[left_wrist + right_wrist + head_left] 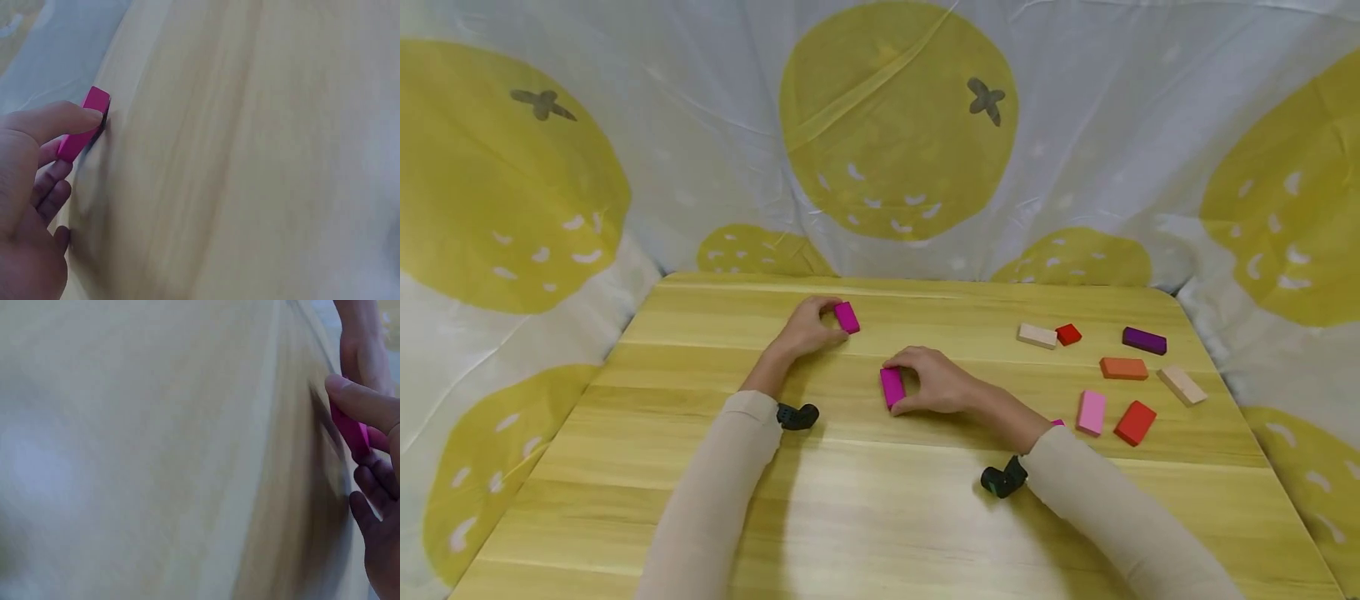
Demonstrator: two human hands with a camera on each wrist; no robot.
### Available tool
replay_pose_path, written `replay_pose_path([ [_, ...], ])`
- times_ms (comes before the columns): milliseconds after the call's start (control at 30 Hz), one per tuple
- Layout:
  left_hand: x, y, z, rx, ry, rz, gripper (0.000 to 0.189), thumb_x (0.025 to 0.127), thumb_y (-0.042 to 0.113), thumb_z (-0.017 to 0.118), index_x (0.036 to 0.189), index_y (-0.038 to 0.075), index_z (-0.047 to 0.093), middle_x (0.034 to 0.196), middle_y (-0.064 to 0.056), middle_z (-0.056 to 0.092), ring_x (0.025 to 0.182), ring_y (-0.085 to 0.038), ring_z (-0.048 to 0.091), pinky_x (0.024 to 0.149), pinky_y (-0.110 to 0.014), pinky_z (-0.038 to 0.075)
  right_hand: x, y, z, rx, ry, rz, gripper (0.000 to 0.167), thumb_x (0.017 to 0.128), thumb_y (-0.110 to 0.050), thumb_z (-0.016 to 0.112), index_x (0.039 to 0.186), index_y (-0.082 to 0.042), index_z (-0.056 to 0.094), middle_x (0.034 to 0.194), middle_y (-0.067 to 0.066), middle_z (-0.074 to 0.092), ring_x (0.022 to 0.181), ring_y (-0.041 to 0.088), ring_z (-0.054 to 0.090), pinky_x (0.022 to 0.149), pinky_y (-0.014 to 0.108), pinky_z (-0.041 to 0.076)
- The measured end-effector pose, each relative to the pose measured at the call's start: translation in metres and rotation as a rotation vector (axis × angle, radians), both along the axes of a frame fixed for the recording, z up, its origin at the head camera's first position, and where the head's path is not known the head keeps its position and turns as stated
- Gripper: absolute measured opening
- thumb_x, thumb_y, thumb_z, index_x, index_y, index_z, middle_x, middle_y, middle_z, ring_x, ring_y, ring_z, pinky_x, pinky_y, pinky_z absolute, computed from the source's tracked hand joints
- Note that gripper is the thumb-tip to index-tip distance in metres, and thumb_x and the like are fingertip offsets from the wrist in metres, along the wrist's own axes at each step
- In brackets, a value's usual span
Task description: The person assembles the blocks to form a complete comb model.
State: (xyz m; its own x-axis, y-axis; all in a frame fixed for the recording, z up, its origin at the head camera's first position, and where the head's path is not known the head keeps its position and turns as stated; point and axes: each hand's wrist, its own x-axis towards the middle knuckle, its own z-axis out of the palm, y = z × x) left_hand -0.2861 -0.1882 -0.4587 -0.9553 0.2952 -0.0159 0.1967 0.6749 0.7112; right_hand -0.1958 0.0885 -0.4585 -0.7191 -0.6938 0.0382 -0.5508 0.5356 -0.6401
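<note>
Toward the back of the table, left of centre, my left hand (811,327) pinches a magenta block (847,317) by its ends between thumb and fingers. The left wrist view shows the same magenta block (82,128) with the thumb at one end. Nearer to me and further right, my right hand (934,382) grips a second magenta block (892,388), thumb at its near end and fingers at its far end. In the right wrist view this block (350,430) appears close over the table, partly hidden by the thumb, with the left hand (369,362) beyond it.
On the right of the table (865,517) lie a pale wooden block (1037,336), a small red block (1068,334), a purple block (1145,340), an orange block (1123,368), another wooden block (1182,385), a pink block (1091,413) and a larger red block (1135,422). A magenta piece (1057,422) peeks out behind the right forearm.
</note>
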Motion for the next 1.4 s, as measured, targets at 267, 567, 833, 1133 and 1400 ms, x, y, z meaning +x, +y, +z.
replay_pose_path([
  [267,-0.011,0.035,0.007,0.09,-0.04,-0.043,0.069,0.082,0.007,0.085,0.144,-0.003,0.055,0.144,-0.02,0.052,0.137,-0.034,0.045,0.115,-0.044,0.035,-0.021,0.023,0.002,-0.055,0.0,-0.131,0.065,0.081,-0.027,0.092,0.135,-0.003,0.064,0.132,0.011,0.063,0.12,0.028,0.058,0.103,0.043,0.047],
  [567,-0.026,0.073,0.002,0.06,-0.021,-0.089,0.067,0.082,0.008,0.086,0.143,-0.001,0.057,0.142,-0.018,0.055,0.134,-0.032,0.047,0.113,-0.041,0.037,-0.037,0.039,0.0,-0.07,-0.011,-0.241,0.067,0.081,-0.026,0.091,0.137,-0.002,0.063,0.132,0.015,0.062,0.122,0.032,0.057,0.104,0.048,0.047],
  [833,-0.031,0.098,0.001,-0.027,0.005,-0.163,0.069,0.087,0.013,0.083,0.149,0.002,0.054,0.147,-0.017,0.052,0.138,-0.032,0.044,0.114,-0.041,0.036,-0.049,0.044,-0.006,-0.044,0.01,-0.312,0.068,0.08,-0.025,0.092,0.136,0.001,0.063,0.131,0.017,0.062,0.121,0.033,0.057,0.105,0.047,0.045],
  [1133,-0.026,0.092,-0.01,0.104,-0.053,-0.107,0.063,0.099,0.022,0.07,0.155,0.006,0.047,0.152,-0.011,0.052,0.145,-0.028,0.04,0.12,-0.041,0.027,-0.052,0.047,-0.015,-0.121,-0.096,-0.361,0.08,0.083,-0.034,0.089,0.149,-0.007,0.054,0.139,0.014,0.059,0.13,0.03,0.053,0.111,0.047,0.04],
  [1400,-0.027,0.104,-0.016,-0.109,0.095,-0.093,0.054,0.103,0.037,0.065,0.151,0.015,0.056,0.153,-0.005,0.053,0.144,-0.031,0.041,0.118,-0.05,0.025,-0.052,0.056,-0.02,-0.167,-0.044,-0.38,0.052,0.089,-0.026,0.084,0.135,-0.006,0.07,0.122,0.011,0.067,0.117,0.028,0.061,0.105,0.046,0.045],
])
